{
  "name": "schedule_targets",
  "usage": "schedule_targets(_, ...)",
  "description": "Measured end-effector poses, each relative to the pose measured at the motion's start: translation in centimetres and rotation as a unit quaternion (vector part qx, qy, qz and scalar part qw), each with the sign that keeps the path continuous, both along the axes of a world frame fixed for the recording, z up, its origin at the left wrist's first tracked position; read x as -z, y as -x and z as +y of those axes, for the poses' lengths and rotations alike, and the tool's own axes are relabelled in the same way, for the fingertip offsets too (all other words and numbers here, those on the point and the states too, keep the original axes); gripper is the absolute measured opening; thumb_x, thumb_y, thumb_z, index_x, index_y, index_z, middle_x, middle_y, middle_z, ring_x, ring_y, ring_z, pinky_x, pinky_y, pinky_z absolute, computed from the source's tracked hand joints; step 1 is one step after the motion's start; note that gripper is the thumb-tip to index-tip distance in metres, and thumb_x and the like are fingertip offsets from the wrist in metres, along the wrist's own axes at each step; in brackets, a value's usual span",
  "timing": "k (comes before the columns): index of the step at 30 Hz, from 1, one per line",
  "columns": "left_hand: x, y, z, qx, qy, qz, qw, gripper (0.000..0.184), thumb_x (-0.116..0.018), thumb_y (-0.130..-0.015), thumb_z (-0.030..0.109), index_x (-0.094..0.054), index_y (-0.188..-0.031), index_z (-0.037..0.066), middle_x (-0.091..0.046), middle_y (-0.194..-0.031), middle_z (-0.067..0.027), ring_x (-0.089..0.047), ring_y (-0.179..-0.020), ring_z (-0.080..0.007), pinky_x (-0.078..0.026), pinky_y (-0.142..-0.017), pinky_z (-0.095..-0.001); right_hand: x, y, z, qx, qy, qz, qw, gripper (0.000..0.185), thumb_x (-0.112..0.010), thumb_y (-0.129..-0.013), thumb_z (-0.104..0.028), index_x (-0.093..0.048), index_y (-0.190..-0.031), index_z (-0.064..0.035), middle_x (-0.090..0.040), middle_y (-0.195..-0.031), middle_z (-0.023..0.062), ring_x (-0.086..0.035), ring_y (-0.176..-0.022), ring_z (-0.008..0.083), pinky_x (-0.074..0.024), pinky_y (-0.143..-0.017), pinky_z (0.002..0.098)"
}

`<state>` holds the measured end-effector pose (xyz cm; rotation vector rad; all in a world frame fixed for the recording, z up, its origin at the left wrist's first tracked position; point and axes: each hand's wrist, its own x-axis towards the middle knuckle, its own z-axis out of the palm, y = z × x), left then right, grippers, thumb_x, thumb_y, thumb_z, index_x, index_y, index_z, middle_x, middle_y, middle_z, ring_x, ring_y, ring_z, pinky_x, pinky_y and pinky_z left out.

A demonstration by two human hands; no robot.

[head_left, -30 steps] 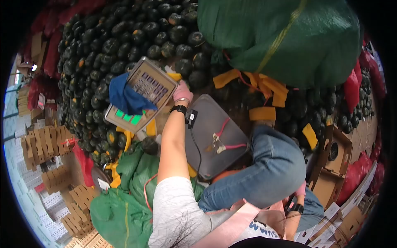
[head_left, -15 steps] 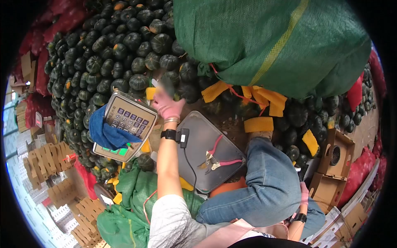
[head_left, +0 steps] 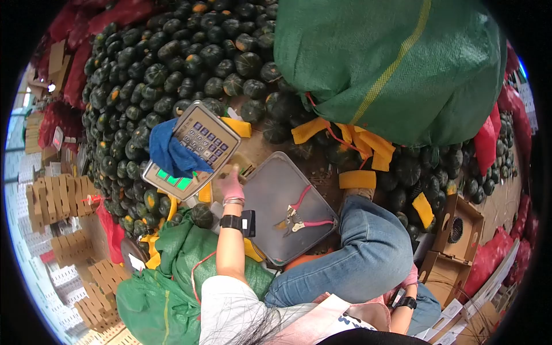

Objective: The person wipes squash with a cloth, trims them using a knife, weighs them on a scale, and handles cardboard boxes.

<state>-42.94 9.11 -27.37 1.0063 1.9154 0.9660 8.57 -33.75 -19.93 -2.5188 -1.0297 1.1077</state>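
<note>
My left hand (head_left: 231, 187), in a pink glove, is between the scale's keypad unit (head_left: 201, 141) and the grey weighing platform (head_left: 287, 207). Its fingertips are beside a small open container (head_left: 246, 163); its grip is unclear. A blue cloth (head_left: 172, 150) hangs over the keypad unit, whose green displays are lit. Pink-handled pruning shears (head_left: 296, 221) lie spread on the platform. My right hand (head_left: 410, 277), also gloved in pink, is against the side of the bent, jeans-clad knee (head_left: 368, 253). The knee partly hides its fingers.
Dark green pumpkins (head_left: 155, 75) are heaped behind the scale. A big green sack (head_left: 391, 63) stands at the upper right, with yellow foam pieces (head_left: 368, 144) below it. Another green sack (head_left: 184, 276) lies at lower left. Open cardboard boxes (head_left: 454, 241) are at right.
My left hand has come down from the top right side of the keypad unit to the small container. The view has shifted, and my right hand remains by the knee.
</note>
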Motion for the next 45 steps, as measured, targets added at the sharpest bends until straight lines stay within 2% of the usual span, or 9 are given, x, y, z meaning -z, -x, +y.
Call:
schedule_targets(3, 4.7, 5.2, 0.6, -0.054, -0.112, -0.194, 0.973, 0.049, -0.069, -0.073, 0.039, -0.059, -0.102, 0.001, -0.063, -0.096, -0.0139, -0.060, -0.091, -0.0283, -0.048, -0.077, -0.0393, 0.7, -0.5, 0.2, -0.065, 0.040, -0.041, 0.996, 0.020, -0.054, -0.084, -0.018, -0.054, -0.097, -0.0031, -0.060, -0.089, 0.0230, -0.057, -0.081, 0.0385, -0.0465, -0.074, 0.0384)
schedule_targets(5, 0.5, 3.5, 3.1, -0.315, 0.006, -0.738, 0.597, 0.053, -0.068, -0.071, 0.040, -0.058, -0.107, 0.004, -0.062, -0.102, -0.0152, -0.059, -0.095, -0.0305, -0.048, -0.079, -0.0436, 0.7, -0.5, 0.5, -0.044, 0.085, -0.039, 0.995, 0.020, -0.053, -0.083, -0.017, -0.054, -0.097, -0.0024, -0.060, -0.092, 0.0236, -0.058, -0.085, 0.0389, -0.0465, -0.076, 0.0386)
schedule_targets(11, -0.7, 3.0, 7.1, -0.063, -0.107, -0.795, 0.594, 0.051, -0.057, -0.083, 0.042, -0.056, -0.120, 0.007, -0.058, -0.123, -0.0115, -0.055, -0.111, -0.0296, -0.045, -0.091, -0.0503, 0.4, 0.1, 1.1, 0.023, 0.051, -0.021, 0.998, 0.021, -0.056, -0.085, -0.020, -0.055, -0.097, -0.0026, -0.061, -0.093, 0.0204, -0.059, -0.089, 0.0372, -0.0472, -0.076, 0.0379)
schedule_targets(20, 1.8, 5.4, 1.3, -0.177, -0.050, -0.678, 0.712, 0.050, -0.059, -0.083, 0.040, -0.057, -0.120, 0.006, -0.059, -0.121, -0.0113, -0.057, -0.109, -0.0299, -0.046, -0.090, -0.0507, 0.3, -0.2, 1.3, 0.071, -0.070, -0.047, 0.994, 0.025, -0.053, -0.089, -0.026, -0.056, -0.083, -0.0016, -0.060, -0.075, 0.0196, -0.058, -0.070, 0.0332, -0.0455, -0.063, 0.0409)
schedule_targets(33, 3.8, 9.1, 15.7, 0.104, -0.307, -0.690, 0.647, 0.049, -0.061, -0.082, 0.037, -0.057, -0.119, 0.006, -0.061, -0.119, -0.0109, -0.059, -0.106, -0.0304, -0.047, -0.089, -0.0513, -1.2, 1.4, 3.2, 0.119, 0.058, -0.030, 0.991, 0.029, -0.065, -0.081, -0.029, -0.064, -0.094, -0.0042, -0.067, -0.084, 0.0146, -0.065, -0.077, 0.0246, -0.0501, -0.068, 0.0352)
schedule_targets(36, -2.8, 6.4, 13.3, -0.182, -0.060, -0.850, 0.491, 0.041, -0.065, -0.080, 0.039, -0.064, -0.102, 0.005, -0.067, -0.103, -0.0094, -0.064, -0.094, -0.0283, -0.053, -0.081, -0.0452, -0.3, 1.9, 2.9, 0.088, 0.071, -0.050, 0.992, 0.029, -0.066, -0.077, -0.024, -0.063, -0.098, -0.0058, -0.064, -0.096, 0.0196, -0.063, -0.090, 0.0324, -0.0492, -0.076, 0.0366)
schedule_targets(38, -3.7, 1.8, 9.9, -0.145, -0.192, -0.713, 0.659, 0.034, -0.066, -0.078, 0.043, -0.060, -0.079, 0.009, -0.064, -0.073, -0.0041, -0.062, -0.069, -0.0204, -0.053, -0.066, -0.0345, 0.9, 1.9, 2.7, 0.059, 0.078, -0.065, 0.993, 0.028, -0.063, -0.077, -0.022, -0.062, -0.100, -0.0059, -0.064, -0.099, 0.0208, -0.061, -0.096, 0.0348, -0.0489, -0.080, 0.0394)
schedule_targets(42, -2.4, 0.1, 4.0, -0.044, 0.202, -0.770, 0.604, 0.030, -0.059, -0.086, 0.039, -0.051, -0.083, 0.011, -0.057, -0.083, -0.0057, -0.056, -0.083, -0.0214, -0.048, -0.079, -0.0442, -1.5, 3.1, 5.8, 0.128, 0.094, -0.090, 0.983, 0.029, -0.055, -0.080, -0.012, -0.052, -0.108, -0.0067, -0.061, -0.104, 0.0239, -0.056, -0.102, 0.0395, -0.0461, -0.087, 0.0451)
schedule_targets(45, -5.8, -4.3, -1.7, 0.066, 0.306, -0.531, 0.788, 0.030, -0.057, -0.088, 0.038, -0.051, -0.085, 0.008, -0.057, -0.085, -0.0084, -0.055, -0.081, -0.0290, -0.047, -0.081, -0.0501, -0.5, 2.4, 5.6, 0.245, 0.053, -0.140, 0.958, 0.035, -0.052, -0.081, -0.008, -0.046, -0.116, -0.0082, -0.059, -0.109, 0.0224, -0.057, -0.101, 0.0407, -0.0462, -0.085, 0.0475)
